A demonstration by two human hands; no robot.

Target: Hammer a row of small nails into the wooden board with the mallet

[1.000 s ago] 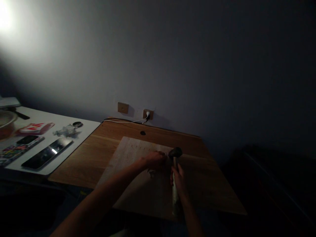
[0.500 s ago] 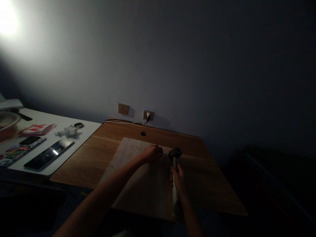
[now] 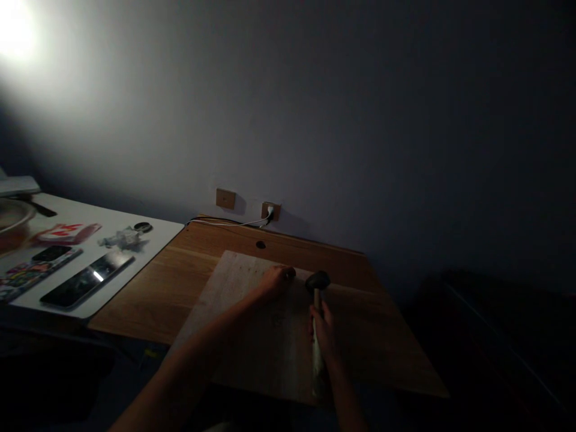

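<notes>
Fingers of the left hand (image 3: 275, 279) are curled inward over a pale rectangular wooden board (image 3: 227, 285); I cannot tell whether they grip anything. Those of the right hand (image 3: 326, 333) are closed round the light-coloured handle of a dark-headed hammer (image 3: 317, 350). Noted left to right: a white-topped table (image 3: 157, 231) bearing a glossy black rectangular device (image 3: 85, 281); adjoining it, a brown wooden table (image 3: 157, 288) carrying the board; the hammer near the board's right edge, its head just beside the left hand, apart from it.
</notes>
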